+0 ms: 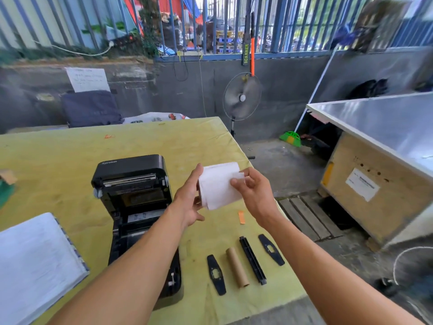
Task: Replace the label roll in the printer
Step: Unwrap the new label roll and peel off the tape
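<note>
The roll [219,186] I hold at centre frame is plain white, my printer [133,195] glossy black, the table [58,160] yellow-green, the tube [237,267] at lower centre brown, a scrap [241,217] orange.

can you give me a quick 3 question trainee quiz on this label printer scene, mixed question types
1. True or false: the printer lid is closed.
2. Which item lies between the left black guide and the black spindle? A) orange scrap B) cardboard core C) notebook
3. Fill in: both hands hold the white ____.

Key:
1. False; the lid stands open.
2. B, the cardboard core.
3. Label roll, held by the left hand and right hand above the table.
</note>
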Available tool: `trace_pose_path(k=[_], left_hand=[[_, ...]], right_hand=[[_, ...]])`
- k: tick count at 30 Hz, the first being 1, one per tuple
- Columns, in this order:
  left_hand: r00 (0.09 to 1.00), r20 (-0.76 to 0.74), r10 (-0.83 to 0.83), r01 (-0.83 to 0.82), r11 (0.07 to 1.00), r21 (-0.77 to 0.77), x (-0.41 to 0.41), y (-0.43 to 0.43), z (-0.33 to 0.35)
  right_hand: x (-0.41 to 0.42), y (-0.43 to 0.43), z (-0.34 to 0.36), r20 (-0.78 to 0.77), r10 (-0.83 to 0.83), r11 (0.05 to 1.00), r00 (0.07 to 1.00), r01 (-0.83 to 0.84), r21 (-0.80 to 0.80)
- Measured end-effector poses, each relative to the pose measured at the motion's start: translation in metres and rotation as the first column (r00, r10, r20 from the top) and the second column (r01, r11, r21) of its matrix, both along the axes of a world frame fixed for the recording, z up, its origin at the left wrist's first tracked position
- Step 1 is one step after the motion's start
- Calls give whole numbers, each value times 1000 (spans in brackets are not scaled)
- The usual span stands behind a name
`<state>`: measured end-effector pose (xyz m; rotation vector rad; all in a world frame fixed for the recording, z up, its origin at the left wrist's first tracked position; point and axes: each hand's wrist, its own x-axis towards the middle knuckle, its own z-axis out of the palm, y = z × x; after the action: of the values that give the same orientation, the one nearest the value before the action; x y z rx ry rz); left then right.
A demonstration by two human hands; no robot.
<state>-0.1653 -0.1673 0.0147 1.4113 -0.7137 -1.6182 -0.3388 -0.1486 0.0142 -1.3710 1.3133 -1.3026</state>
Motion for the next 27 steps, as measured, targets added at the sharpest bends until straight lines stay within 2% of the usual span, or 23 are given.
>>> trace_pose_path(k=[3, 6, 8, 10, 15, 24, 27], left_hand=[[999, 34, -8, 10, 998, -54, -4, 14, 8], [994, 24, -107, 109, 985, -136, -7, 29, 16], [985, 93, -146, 163, 966, -200, -6, 36, 11], [976, 184, -117, 167, 945, -280, -5, 40, 3], [957, 273, 102, 3, 932, -361, -12, 42, -2], [893, 303, 333, -268, 934, -237, -26, 39, -27], [887, 309, 345, -294, 935, -199, -19, 26, -33]], right_hand=[[6, 8, 1, 58, -46, 999, 997, 45, 21], [7, 15, 0, 96, -114, 990, 989, 106, 91], [8, 19, -1, 120, -136, 985, 983, 121, 125], [10, 24, 0, 138, -151, 981, 979, 132, 140], [12, 36, 0, 174, -197, 968, 965, 163, 188], [9, 25, -12, 149, -198, 932, 969, 140, 333], [2, 15, -25, 240, -177, 932, 955, 84, 353]])
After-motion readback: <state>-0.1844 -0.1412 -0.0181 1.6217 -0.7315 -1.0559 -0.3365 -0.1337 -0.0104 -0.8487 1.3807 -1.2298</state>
